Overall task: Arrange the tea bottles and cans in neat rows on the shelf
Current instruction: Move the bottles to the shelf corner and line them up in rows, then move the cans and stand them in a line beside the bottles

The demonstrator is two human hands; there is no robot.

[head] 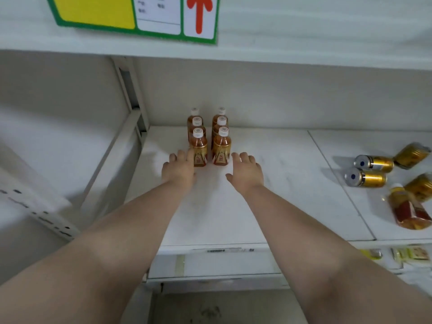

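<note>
Several amber tea bottles with white caps stand upright in two rows on the white shelf; the front pair are the left bottle and the right bottle. My left hand lies just left of the front left bottle, fingers touching its side. To the right of the front right bottle my right hand rests with fingers apart, holding nothing. On the shelf's right side lie two gold cans on their sides, with a fallen bottle and other tipped gold containers.
An upper shelf with a green, yellow and white label showing a red arrow hangs overhead. A metal upright bounds the shelf on the left. Small packets lie on a lower level at the right. A barcode tag marks the front edge.
</note>
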